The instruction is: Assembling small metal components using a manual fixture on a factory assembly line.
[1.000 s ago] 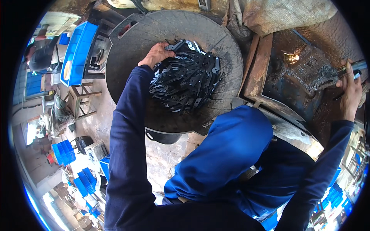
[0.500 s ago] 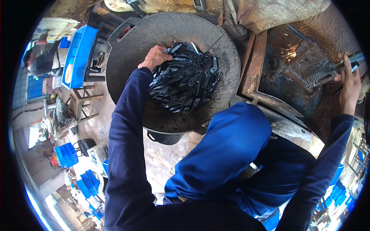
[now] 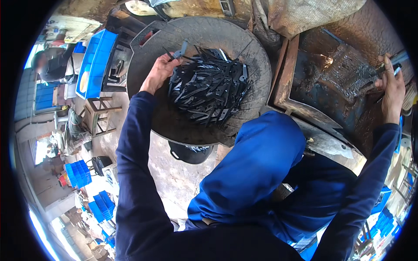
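My left hand (image 3: 160, 73) is closed on a flat grey metal piece (image 3: 181, 49), lifted over the left side of a heap of dark, thin metal pieces (image 3: 209, 89). The heap lies in a wide, round, dark metal pan (image 3: 148, 93). Off to the far right, my right hand (image 3: 393, 89) is wrapped around a dark, bar-like handle (image 3: 385, 68) with a lighter end. That handle sits at the edge of a wet, muddy brown trough (image 3: 313, 85). Small bright sparks (image 3: 327, 62) show in the trough; the handle's far end is hard to make out.
A wooden board (image 3: 284, 82) edges the trough beside the pan. Below the pan stands a black bucket (image 3: 191, 153) with metal pieces inside. At left are a long blue bin (image 3: 93, 65), a wooden stool (image 3: 99, 115) and a seated person (image 3: 54, 67). Sacking (image 3: 313, 15) hangs above.
My left hand has risen from the heap and drawn back left, now holding up a flat metal piece. My right hand stays at the trough, and the sparks have shrunk.
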Demonstrator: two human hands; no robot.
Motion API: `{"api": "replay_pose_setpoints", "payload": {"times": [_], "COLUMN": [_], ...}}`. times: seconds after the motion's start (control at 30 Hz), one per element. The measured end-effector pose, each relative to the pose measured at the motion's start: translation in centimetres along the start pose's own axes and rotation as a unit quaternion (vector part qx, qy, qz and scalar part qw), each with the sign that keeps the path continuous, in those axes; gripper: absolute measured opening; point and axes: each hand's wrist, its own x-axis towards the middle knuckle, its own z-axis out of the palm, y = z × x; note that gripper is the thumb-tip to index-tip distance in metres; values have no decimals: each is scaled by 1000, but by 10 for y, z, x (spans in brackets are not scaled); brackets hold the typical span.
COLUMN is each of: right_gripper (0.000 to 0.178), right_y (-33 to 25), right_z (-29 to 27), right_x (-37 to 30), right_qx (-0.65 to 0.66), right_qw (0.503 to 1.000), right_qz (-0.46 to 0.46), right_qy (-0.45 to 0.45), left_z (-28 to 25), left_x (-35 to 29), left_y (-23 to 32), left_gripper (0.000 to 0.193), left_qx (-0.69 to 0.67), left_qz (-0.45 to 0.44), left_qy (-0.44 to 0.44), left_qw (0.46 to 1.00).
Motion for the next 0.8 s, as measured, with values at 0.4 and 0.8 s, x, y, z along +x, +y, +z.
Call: {"api": "replay_pose_setpoints", "payload": {"times": [0.4,0.8], "right_gripper": [40,39], "right_y": [-4,-2], "right_z": [0,0], "right_x": [6,7], "right_qx": [0,-15], "right_qw": [999,1000], "right_qz": [34,12], "right_qy": [6,5], "left_z": [85,38], "left_x": [-82,-14], "left_y": [36,-48], "left_gripper": [23,39], "left_qx": [-70,356], "left_qz": [81,-32], "left_qy": [-188,72], "left_qw": [976,931]}}
